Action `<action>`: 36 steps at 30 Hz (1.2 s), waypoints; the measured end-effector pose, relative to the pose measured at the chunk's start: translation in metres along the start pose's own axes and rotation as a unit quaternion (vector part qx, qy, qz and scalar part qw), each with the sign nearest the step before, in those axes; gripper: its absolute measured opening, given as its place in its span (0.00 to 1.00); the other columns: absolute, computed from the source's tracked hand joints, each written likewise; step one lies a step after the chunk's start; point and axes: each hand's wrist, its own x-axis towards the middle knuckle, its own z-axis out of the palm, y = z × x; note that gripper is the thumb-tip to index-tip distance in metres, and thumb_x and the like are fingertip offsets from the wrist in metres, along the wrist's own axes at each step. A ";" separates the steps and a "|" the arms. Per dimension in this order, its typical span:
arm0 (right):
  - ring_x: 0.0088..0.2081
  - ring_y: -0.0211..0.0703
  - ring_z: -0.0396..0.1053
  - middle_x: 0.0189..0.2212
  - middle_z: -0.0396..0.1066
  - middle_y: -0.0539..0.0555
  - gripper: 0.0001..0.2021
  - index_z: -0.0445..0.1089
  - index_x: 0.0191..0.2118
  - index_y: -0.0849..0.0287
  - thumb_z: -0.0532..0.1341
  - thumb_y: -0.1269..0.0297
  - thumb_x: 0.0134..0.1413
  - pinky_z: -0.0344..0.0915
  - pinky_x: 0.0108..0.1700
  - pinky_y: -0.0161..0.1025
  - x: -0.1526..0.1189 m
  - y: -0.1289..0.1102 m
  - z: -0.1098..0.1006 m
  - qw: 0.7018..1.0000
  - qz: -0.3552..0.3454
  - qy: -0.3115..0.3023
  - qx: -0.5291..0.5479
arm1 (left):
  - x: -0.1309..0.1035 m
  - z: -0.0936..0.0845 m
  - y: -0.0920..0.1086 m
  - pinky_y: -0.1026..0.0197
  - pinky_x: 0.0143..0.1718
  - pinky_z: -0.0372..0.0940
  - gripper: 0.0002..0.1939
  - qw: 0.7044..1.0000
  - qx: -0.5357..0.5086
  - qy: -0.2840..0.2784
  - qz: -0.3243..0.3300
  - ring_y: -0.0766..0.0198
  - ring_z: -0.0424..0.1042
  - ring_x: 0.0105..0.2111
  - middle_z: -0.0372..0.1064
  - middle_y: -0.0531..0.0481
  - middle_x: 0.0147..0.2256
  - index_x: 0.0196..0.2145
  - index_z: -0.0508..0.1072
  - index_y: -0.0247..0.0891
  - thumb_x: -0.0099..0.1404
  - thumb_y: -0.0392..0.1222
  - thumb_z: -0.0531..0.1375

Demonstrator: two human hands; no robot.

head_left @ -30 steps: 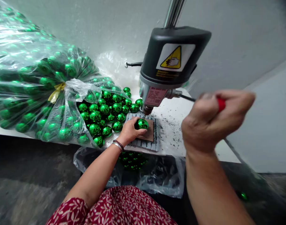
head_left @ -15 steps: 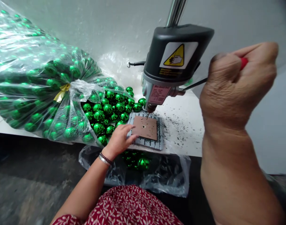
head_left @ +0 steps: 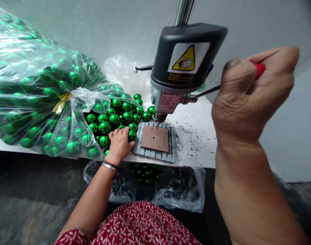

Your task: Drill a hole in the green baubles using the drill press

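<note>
My left hand (head_left: 119, 143) is in the heap of shiny green baubles (head_left: 104, 127), its fingers curled over them. One green bauble (head_left: 132, 135) shows between the index finger and thumb, against my hand. My right hand (head_left: 255, 92) is raised at the right, wrapped round the red-ended lever (head_left: 259, 70) of a small bench drill (head_left: 188, 61). The thin drill bit (head_left: 158, 126) points down over a brown square plate (head_left: 158, 144) with a small hole. Under the plate is a grey slotted base (head_left: 138, 149).
A big clear bag (head_left: 43, 112) full of green baubles, with a yellow tie (head_left: 61, 103), lies at the left. Dark shavings (head_left: 193, 136) litter the white table (head_left: 206, 154). Below its front edge hangs an open plastic bag (head_left: 181, 194) with green baubles inside.
My left hand has moved left from beside the brown plate to the bauble heap, and its fingers have curled. A bauble seen in mid-air above the lower bag is gone. My right hand stays on the lever.
</note>
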 end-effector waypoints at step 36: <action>0.29 0.18 0.53 0.28 0.52 0.46 0.08 0.55 0.32 0.65 0.50 0.65 0.57 0.57 0.38 0.23 -0.009 -0.003 -0.005 0.999 -0.029 -0.019 0.034 | 0.034 0.018 0.048 0.56 0.47 0.67 0.27 0.963 -0.252 -0.080 0.048 0.57 0.72 0.44 0.73 0.46 0.46 0.51 0.69 0.37 0.53 0.43 0.66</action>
